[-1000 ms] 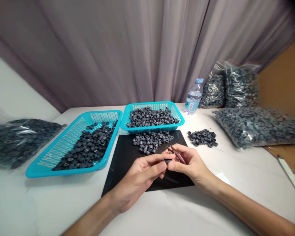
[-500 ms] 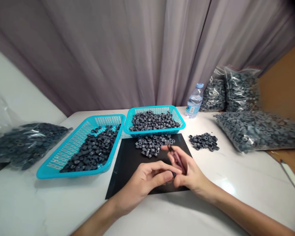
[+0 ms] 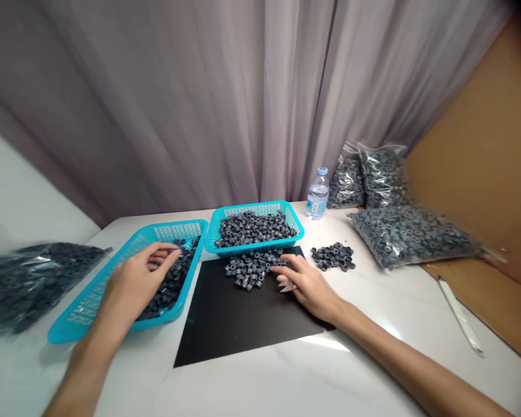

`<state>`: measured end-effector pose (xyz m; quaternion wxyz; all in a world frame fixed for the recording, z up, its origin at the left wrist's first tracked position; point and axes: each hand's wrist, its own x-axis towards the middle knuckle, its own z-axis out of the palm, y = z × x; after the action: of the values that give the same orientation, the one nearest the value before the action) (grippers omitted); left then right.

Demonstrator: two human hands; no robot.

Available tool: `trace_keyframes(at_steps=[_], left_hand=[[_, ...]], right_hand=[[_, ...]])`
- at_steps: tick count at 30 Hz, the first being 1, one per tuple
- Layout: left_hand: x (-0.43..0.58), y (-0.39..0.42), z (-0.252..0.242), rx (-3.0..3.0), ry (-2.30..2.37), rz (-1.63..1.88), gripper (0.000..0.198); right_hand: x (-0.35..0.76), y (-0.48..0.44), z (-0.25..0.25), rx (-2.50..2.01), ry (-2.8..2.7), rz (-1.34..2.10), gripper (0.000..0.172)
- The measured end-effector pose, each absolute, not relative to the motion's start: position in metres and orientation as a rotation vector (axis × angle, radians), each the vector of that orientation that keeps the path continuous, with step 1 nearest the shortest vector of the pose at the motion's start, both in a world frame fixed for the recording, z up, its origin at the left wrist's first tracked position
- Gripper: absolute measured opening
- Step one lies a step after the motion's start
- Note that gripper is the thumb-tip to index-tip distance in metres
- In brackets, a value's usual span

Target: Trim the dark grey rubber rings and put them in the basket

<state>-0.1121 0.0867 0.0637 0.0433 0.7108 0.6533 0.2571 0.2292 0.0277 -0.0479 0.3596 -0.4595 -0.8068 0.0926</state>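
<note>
My left hand (image 3: 141,275) is over the left blue basket (image 3: 80,307), thumb and fingertips drawn together above the dark ring-shaped pieces (image 3: 169,289) in it. Whatever is between those fingertips is too small to make out. On the right, my right hand (image 3: 308,284) reaches to the edge of a heap of dark grey rings (image 3: 247,272) lying on the black mat (image 3: 238,324). A small pointed metal tool (image 3: 287,286) is tucked in that hand, its tip showing below the fingers; the rest of it is hidden. Index finger and thumb are near the heap.
Behind the mat stands a second blue basket (image 3: 298,231) full of rings. A smaller ring pile (image 3: 333,256) lies right of the mat. Bags of pieces (image 3: 412,234) (image 3: 39,278) flank the table. A water bottle (image 3: 318,194) and a white-handled knife-like item (image 3: 460,315) are at right.
My hands were together over the mat and have parted. The left moved left over the basket; the right moved up to the heap, keeping the tool. The view has shifted slightly.
</note>
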Motion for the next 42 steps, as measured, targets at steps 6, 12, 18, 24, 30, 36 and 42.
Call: trace_keyframes(at_steps=[6,12,18,24,30,36,42], left_hand=[[-0.121,0.098,0.058,2.516,1.886,0.803,0.039],[-0.058,0.060,0.049,2.817,1.352,1.173,0.022],[-0.005,0.015,0.013,2.432,1.213,1.050,0.038],[0.013,-0.007,0.005,1.790,1.149,1.100,0.038],[0.015,-0.006,0.008,1.454,1.027,1.258,0.033],[0.018,-0.008,0.015,1.342,0.938,1.309,0.029],[0.016,-0.005,0.023,1.256,0.931,1.196,0.023]], right_hand=[[0.227,0.029,-0.045,-1.170,-2.260,0.028,0.038],[0.229,0.029,-0.044,-1.129,-2.228,0.104,0.040],[0.218,0.014,-0.030,-0.841,-1.782,0.620,0.034],[0.203,-0.011,-0.010,-0.738,-1.598,1.059,0.039],[0.200,-0.022,-0.008,-0.732,-1.612,1.050,0.035],[0.200,-0.027,-0.011,-0.781,-1.594,0.907,0.034],[0.192,-0.026,-0.034,-0.946,-1.560,0.510,0.042]])
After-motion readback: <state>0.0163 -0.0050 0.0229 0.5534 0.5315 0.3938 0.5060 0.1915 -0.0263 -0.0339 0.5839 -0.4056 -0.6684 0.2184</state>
